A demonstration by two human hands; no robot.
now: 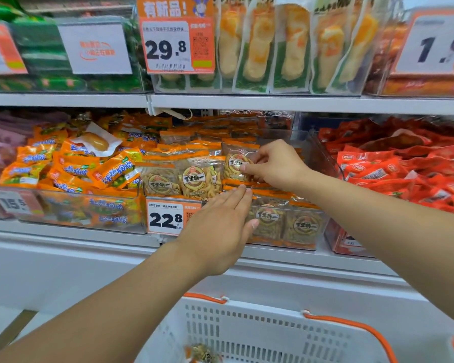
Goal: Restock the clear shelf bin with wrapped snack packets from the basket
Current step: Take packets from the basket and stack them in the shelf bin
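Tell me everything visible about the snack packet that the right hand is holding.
The snack packet is a small clear wrapper with orange bands at top and bottom and a round printed label; pale yellow strips show inside. It stands roughly upright at the right end of a row of like packets in the clear shelf bin. The right hand pinches its right edge; the left hand's fingertips reach just below it.

Bright, even store lighting falls from above, leaving only soft shadows under the shelf edge (pixel 220 102). Glare streaks the clear shelf bin (pixel 286 231) and glossy wrappers. Wide-angle distortion bows the frame's edges; the price tags (pixel 165 218) stay legible, while the basket (pixel 273 334) blurs.
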